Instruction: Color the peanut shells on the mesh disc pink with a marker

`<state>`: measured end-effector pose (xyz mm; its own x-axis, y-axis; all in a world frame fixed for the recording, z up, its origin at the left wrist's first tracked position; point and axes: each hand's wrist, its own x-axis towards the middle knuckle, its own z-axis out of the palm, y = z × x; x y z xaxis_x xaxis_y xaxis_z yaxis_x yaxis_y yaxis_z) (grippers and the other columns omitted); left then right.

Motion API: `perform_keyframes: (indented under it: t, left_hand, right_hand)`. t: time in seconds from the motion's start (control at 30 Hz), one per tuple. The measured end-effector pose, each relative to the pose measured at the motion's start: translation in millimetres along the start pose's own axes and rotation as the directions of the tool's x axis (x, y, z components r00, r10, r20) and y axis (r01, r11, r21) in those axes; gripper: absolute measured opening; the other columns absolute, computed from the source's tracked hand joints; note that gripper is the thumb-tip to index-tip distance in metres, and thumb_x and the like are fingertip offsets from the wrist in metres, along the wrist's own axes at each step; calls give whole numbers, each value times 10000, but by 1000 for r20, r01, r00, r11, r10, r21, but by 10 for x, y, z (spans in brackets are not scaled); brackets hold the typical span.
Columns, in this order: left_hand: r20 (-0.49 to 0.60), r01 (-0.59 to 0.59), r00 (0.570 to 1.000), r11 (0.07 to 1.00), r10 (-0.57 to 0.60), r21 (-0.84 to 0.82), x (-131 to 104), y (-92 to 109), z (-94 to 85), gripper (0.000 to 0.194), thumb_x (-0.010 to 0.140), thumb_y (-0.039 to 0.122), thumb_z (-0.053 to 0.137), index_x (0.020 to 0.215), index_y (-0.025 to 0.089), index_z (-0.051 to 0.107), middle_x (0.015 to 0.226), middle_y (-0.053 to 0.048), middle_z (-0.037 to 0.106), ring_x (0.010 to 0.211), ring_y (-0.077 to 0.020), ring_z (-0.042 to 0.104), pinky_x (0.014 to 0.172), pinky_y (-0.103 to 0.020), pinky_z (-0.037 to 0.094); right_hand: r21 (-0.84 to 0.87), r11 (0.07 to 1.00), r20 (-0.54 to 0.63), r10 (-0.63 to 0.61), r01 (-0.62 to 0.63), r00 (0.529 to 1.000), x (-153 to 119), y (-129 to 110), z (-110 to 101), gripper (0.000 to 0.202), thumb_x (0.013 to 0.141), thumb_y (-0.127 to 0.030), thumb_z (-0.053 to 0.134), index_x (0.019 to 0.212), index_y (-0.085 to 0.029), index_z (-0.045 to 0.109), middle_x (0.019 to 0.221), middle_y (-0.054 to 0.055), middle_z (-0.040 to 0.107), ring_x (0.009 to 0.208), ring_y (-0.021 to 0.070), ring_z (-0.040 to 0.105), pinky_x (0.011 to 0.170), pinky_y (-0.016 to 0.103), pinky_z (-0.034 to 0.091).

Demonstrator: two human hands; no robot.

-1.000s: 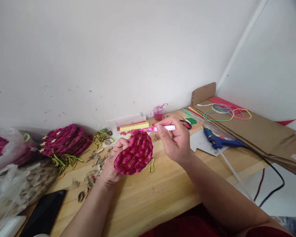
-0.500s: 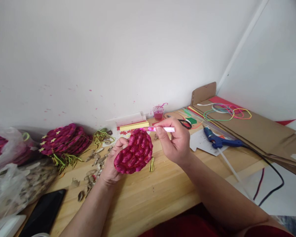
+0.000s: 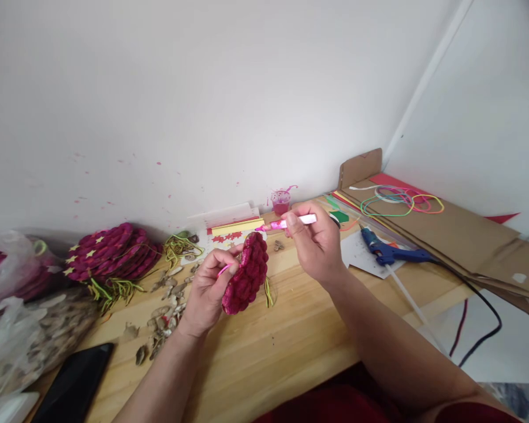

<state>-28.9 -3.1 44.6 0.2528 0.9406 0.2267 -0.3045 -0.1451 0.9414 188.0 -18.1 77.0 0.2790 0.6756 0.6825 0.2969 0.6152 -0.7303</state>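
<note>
My left hand [image 3: 208, 289] grips a magenta-painted peanut-shell disc [image 3: 249, 275] by its near left edge, tilted so it shows partly edge-on. A pink strip peeks out by the thumb. My right hand [image 3: 317, 249] pinches a white-handled paintbrush [image 3: 307, 220], its handle smeared with pink. The brush tip lies just above the disc's upper edge; whether they touch I cannot tell. Behind the brush stands a small clear cup of pink paint [image 3: 281, 204]. Loose peanut shells [image 3: 170, 294] are scattered left of the disc.
Stacked magenta discs with yellow stars [image 3: 110, 249] sit at the left, near a plastic bag of shells [image 3: 66, 320] and a black phone [image 3: 77, 376]. To the right lie a blue glue gun [image 3: 390, 254] with its cable, flat cardboard [image 3: 458, 235] and coloured cords [image 3: 405, 200].
The disc has turned from facing me to nearly edge-on, and my left thumb now shows on its near side. The brush tip has lifted slightly off the rim.
</note>
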Motion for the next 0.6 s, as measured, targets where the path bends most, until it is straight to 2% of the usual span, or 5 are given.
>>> perform_keyframes:
  t: [0.13,0.3,0.43,0.6]
  left_hand:
    - [1,-20,1000,998,20,53,-8,-11,0,242,802,401,885,796,220,724,1029,-85,769,1193,-269,671,984,-336,507]
    - [65,-136,990,972,126,192,-6,-75,-36,142,931,347,761,856,244,699,937,-66,747,1294,-265,636,1054,-387,490]
    - [96,-179,982,952,160,249,-16,-100,-61,115,966,330,713,889,249,684,1123,-93,773,1307,-269,637,1060,-424,501]
    - [106,-234,971,932,212,278,-20,-87,-60,122,976,325,701,892,241,674,1200,-108,777,1269,-262,669,1035,-417,521]
  right_hand:
    - [-6,1000,11,-7,7,1000,-5,-39,-8,215,1033,-381,601,889,-222,603,702,-33,576,599,110,487,563,272,379]
    - [-5,999,36,-54,54,998,-21,-86,-20,179,1035,-341,597,913,-211,613,718,-25,576,624,113,499,605,281,402]
    - [27,998,39,-64,63,997,-22,-88,-21,169,1034,-348,599,934,-213,621,739,-17,598,625,116,507,606,285,409]
    - [20,1000,4,17,-17,1000,-10,-39,-3,200,1033,-374,606,909,-217,600,719,-26,594,621,114,510,590,274,398]
